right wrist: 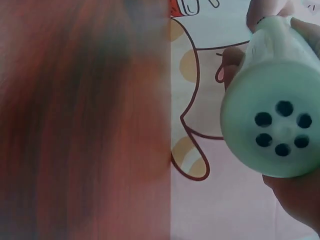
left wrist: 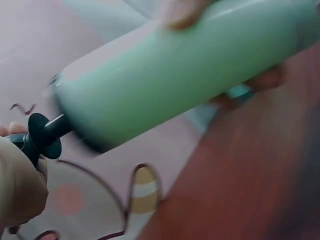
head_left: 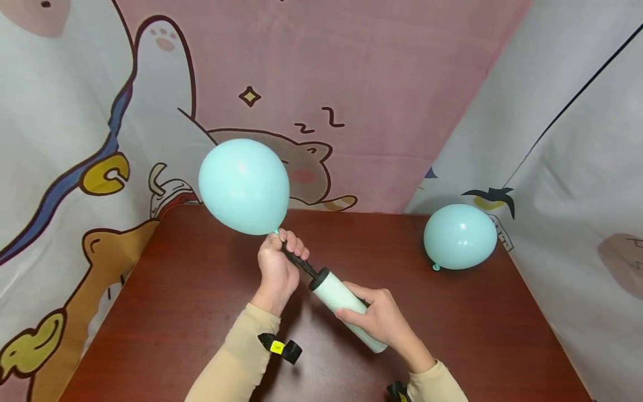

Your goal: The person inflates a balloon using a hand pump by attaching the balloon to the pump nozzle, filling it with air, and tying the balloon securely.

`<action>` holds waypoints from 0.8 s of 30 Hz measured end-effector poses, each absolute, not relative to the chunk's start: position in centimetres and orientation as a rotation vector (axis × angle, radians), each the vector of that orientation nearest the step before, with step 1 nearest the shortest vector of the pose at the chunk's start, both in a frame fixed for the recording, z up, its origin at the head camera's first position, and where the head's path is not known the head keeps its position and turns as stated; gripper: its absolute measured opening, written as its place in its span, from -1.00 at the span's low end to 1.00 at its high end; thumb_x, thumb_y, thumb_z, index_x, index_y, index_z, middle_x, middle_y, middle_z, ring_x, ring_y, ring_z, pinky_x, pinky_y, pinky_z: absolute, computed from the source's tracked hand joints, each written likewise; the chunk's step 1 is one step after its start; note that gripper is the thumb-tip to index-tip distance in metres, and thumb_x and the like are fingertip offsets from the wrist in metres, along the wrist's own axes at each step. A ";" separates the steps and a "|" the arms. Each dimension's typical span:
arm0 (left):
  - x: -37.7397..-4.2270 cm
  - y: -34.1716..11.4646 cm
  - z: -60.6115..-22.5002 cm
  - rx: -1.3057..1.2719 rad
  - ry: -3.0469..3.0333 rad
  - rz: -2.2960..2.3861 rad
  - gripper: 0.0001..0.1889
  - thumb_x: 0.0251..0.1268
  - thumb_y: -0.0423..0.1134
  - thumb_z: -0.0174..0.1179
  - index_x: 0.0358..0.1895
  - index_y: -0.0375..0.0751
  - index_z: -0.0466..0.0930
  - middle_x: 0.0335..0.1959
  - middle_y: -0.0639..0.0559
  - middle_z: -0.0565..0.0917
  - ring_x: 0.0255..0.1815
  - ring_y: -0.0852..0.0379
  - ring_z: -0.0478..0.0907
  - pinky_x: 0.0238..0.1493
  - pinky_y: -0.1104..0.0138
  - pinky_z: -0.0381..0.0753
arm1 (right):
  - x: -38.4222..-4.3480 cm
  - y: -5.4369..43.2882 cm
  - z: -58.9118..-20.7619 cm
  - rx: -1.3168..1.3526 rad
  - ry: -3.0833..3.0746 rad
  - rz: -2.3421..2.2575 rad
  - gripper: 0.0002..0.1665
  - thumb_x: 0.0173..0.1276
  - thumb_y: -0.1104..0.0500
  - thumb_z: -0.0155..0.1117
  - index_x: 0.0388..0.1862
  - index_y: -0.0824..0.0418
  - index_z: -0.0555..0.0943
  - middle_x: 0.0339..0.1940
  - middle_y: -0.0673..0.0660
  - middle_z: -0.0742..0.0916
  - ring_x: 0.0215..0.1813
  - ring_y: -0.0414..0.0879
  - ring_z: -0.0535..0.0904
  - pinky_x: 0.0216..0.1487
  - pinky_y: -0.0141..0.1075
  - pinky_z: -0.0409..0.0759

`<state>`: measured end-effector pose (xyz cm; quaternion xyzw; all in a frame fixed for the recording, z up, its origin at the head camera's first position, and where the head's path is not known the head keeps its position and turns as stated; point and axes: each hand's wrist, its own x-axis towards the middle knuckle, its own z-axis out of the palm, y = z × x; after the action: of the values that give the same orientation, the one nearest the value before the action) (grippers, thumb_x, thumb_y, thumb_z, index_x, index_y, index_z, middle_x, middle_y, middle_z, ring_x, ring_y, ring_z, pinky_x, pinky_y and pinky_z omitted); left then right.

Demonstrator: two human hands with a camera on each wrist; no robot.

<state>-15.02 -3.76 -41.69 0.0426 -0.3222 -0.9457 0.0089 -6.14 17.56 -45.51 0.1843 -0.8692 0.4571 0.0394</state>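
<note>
A light green hand pump [head_left: 346,307] with a black end and nozzle slants between my two hands above the table. My left hand [head_left: 279,268] pinches the neck of a pale blue inflated balloon [head_left: 244,186] around the pump's black nozzle [left wrist: 47,132]. The balloon stands up and to the left of that hand. My right hand [head_left: 379,315] grips the pump's green barrel [left wrist: 175,75]. In the right wrist view the barrel's round end [right wrist: 272,120] shows a ring of several dark holes.
A second pale blue balloon [head_left: 460,237], its neck knotted, rests at the back right of the brown table [head_left: 201,268]. A cloth with cartoon animals [head_left: 351,67] hangs behind and along both sides. Black wrist straps [head_left: 281,347] are worn over the sleeves.
</note>
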 end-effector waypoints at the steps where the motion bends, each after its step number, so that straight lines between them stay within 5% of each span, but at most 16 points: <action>1: -15.4 -4.3 -41.3 0.129 -0.993 -2.947 -0.64 0.49 -0.40 -0.44 -0.52 -0.05 0.17 -0.72 0.13 0.28 -0.66 0.18 0.22 -0.56 0.35 0.25 | -6.0 17.8 -45.6 0.573 -2.657 1.404 -0.49 0.20 0.10 0.60 0.14 0.15 0.75 -0.15 0.08 0.84 -0.33 -0.31 0.64 -0.34 -0.36 0.62; 11: -17.7 -9.8 -40.0 0.181 -0.813 -2.873 -0.58 0.54 -0.42 -0.48 -0.54 -0.07 0.22 -0.72 0.11 0.25 -0.68 0.19 0.17 -0.60 0.38 0.20 | -5.1 19.6 -46.4 0.651 -2.689 1.401 -0.47 0.22 0.07 0.60 0.19 0.07 0.73 -0.12 0.01 0.83 -0.35 -0.33 0.62 -0.37 -0.37 0.60; 24: -15.7 -4.2 -42.8 0.189 -0.980 -2.905 -0.65 0.52 -0.37 -0.41 -0.50 -0.04 0.20 -0.69 0.14 0.28 -0.65 0.21 0.21 -0.56 0.38 0.23 | -6.7 17.0 -45.9 0.577 -2.697 1.266 -0.45 0.15 0.08 0.61 0.15 0.14 0.75 -0.17 0.07 0.84 -0.38 -0.33 0.61 -0.38 -0.40 0.58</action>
<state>-15.67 -4.15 -42.77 0.0615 -0.3190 -0.9451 0.0349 -6.74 17.03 -45.91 0.1899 -0.8874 0.4167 0.0535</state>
